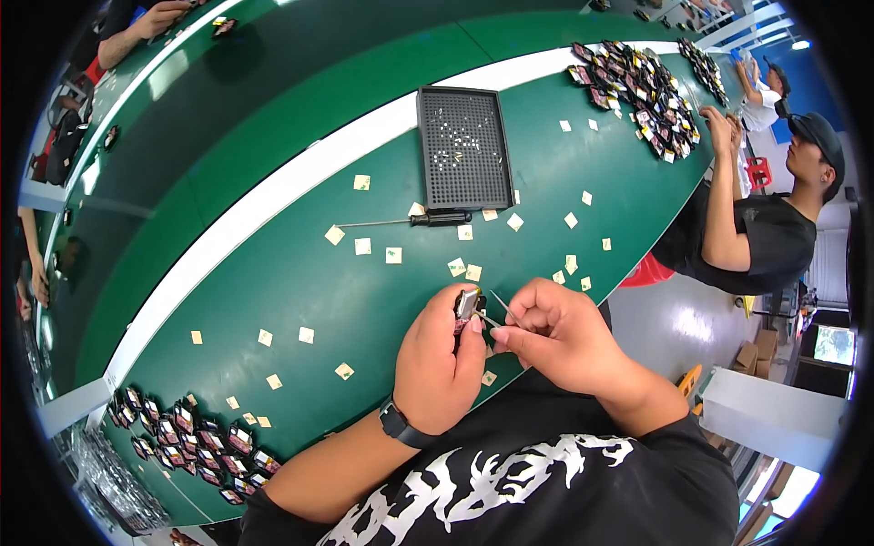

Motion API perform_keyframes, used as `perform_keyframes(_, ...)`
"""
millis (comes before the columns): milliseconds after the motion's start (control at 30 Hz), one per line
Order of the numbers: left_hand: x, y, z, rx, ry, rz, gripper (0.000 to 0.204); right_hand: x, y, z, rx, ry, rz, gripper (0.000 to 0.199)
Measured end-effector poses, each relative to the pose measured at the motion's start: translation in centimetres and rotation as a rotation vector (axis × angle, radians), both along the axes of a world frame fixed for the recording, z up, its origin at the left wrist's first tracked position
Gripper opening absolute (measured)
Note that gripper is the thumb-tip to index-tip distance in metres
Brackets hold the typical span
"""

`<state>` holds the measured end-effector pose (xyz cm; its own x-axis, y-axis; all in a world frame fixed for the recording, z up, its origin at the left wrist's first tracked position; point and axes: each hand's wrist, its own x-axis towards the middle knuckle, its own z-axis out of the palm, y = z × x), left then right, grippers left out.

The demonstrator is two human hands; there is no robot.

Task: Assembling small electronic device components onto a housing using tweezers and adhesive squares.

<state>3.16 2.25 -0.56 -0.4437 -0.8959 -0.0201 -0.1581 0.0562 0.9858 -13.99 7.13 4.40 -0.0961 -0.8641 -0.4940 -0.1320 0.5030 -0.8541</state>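
My left hand [435,364] is closed around a small black-and-silver electronic module [467,306], held upright near the table's front edge. Its lower part is hidden by my thumb and fingers. In my right hand [566,338], thin metal tweezers [503,308] are pinched between thumb and fingers. Their tips lie close to the module's right side; whether they touch it I cannot tell. Beyond my hands lies a screwdriver [444,218] with a black handle, just below a black grid tray [437,189] that holds several tiny light-coloured parts.
Small pale paper squares [393,256] are scattered over the green table [300,273]. Piles of similar black modules lie at the near left [196,444] and far right [651,96]. A white rail [273,191] borders a green belt. A co-worker in a black cap [769,218] sits at the right.
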Motion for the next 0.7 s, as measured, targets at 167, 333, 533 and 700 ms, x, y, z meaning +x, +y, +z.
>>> perform_keyframes(167, 0.4, -0.8, 0.2, 0.078, 0.044, -0.102, 0.031, 0.5, 0.7, -0.4, 0.027, -0.043, -0.095, 0.017)
perform_keyframes(333, 0.6, -1.0, 0.0, 0.337, 0.088, -0.164, 0.029, 0.9, 0.9, -0.2, 0.005, -0.051, -0.123, 0.016)
perform_keyframes(533, 0.6, -0.5, 0.2, 0.409, 0.187, -0.202, 0.029, 0.7, 2.5, -1.2, -0.064, -0.23, -0.128, 0.016)
perform_keyframes(700, 0.8, 0.2, 0.1, 0.325, 0.148, -0.205, 0.033, 1.9, 3.9, -0.9, -0.059, -0.362, -0.286, 0.014)
